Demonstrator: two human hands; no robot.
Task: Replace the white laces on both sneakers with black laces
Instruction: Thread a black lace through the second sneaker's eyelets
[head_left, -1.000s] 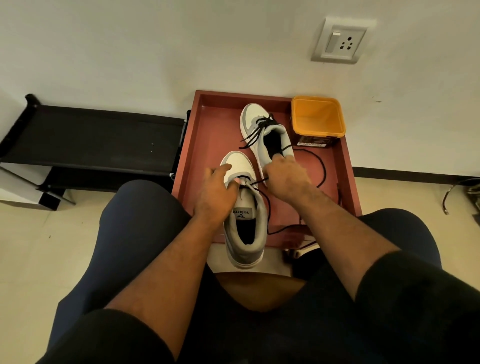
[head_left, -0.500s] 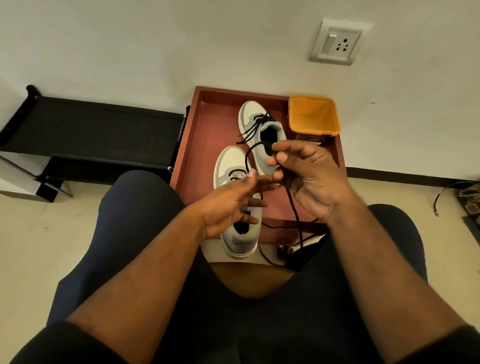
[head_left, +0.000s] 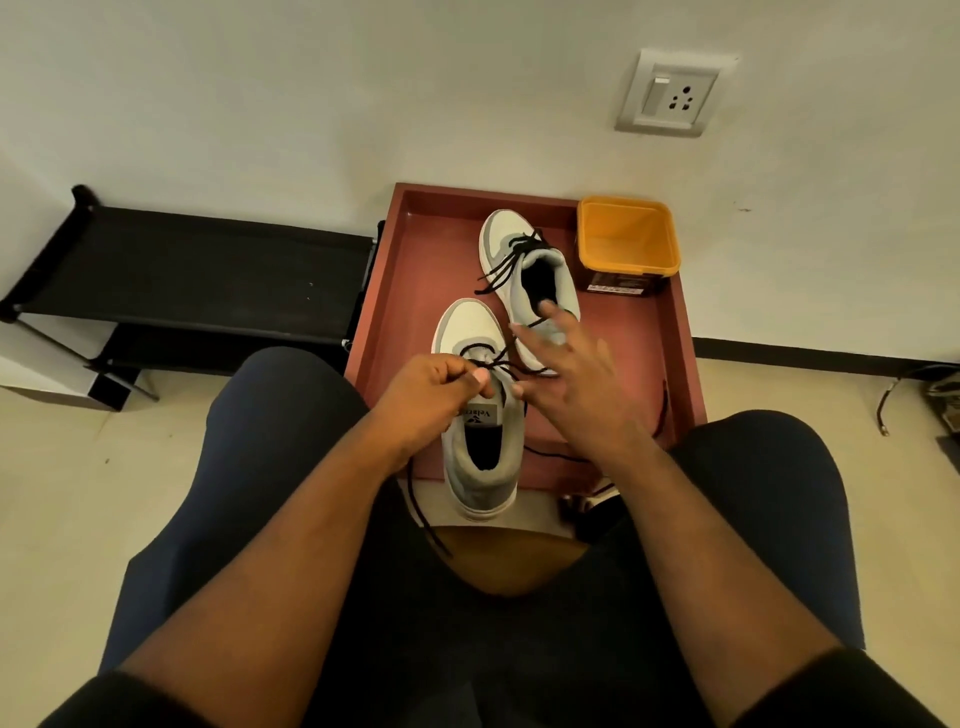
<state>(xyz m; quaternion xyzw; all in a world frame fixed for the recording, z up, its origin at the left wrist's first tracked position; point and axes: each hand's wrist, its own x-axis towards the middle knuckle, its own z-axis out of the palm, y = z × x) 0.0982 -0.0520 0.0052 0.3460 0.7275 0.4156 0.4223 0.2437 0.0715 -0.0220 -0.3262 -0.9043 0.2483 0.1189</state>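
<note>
Left hand (head_left: 434, 387): fingers curled, pinching the thin black lace (head_left: 488, 358) over the near sneaker's tongue.
Right hand (head_left: 569, 374): fingers spread and straight, holding nothing.
Near sneaker (head_left: 480, 447): white toe, grey fabric collar, heel overhanging the reddish-brown tray (head_left: 675, 332).
Far sneaker (head_left: 524, 270): black-laced, lying in the tray.
Tub (head_left: 628, 239): square orange plastic, back right corner.

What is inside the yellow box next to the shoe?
The yellow container on the red tray looks empty: only its bare yellow walls and floor show. What lies beneath it is covered; a dark labelled base shows below its rim.
</note>
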